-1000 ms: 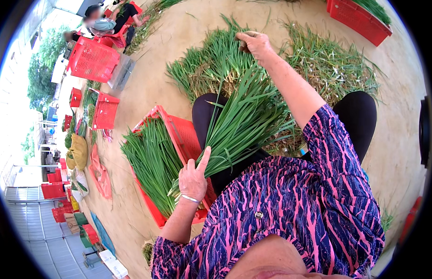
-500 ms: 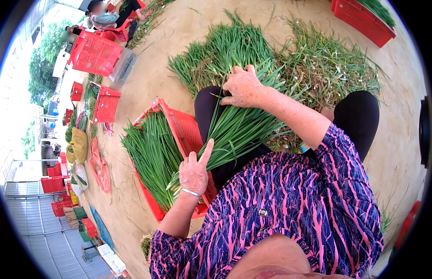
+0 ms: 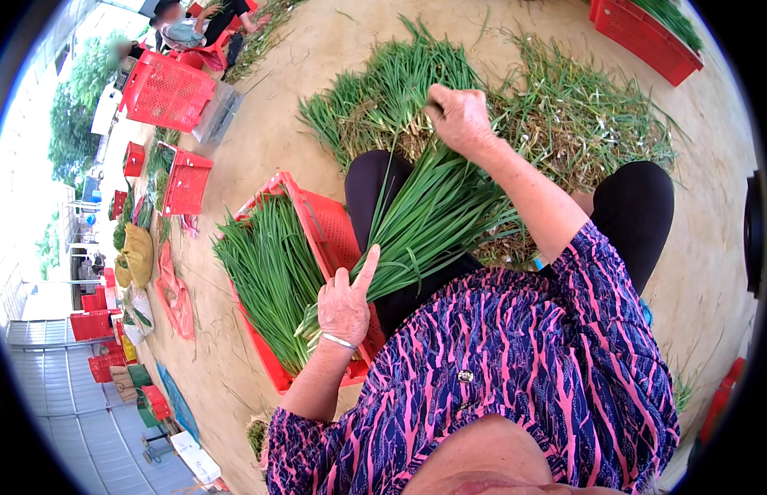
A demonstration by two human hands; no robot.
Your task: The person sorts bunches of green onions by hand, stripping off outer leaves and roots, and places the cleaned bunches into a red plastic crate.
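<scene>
My left hand (image 3: 344,309) is closed round the pale stem ends of a bunch of garlic chives (image 3: 437,210), its index finger stretched out along the leaves. The long green leaves fan up and right across my lap. My right hand (image 3: 462,120) is raised above the leaf tips, its fingers curled closed; what they hold, if anything, I cannot make out. Left of my left hand, a red plastic crate (image 3: 322,227) holds more chives (image 3: 272,276) laid lengthwise. Past my knee lies a heap of untrimmed chives (image 3: 400,78) with brownish, root-like ends.
A pile of discarded leaves (image 3: 577,124) lies beside the heap, near my right knee. Red crates (image 3: 169,91) stand at the far left, by a seated person (image 3: 185,33). Another red crate (image 3: 647,41) with greens is at the upper right. A yellow sack (image 3: 136,256) rests at left.
My right hand has lifted up and away from the bunch, its spread fingers now curled closed. My left hand stays in place with the chives.
</scene>
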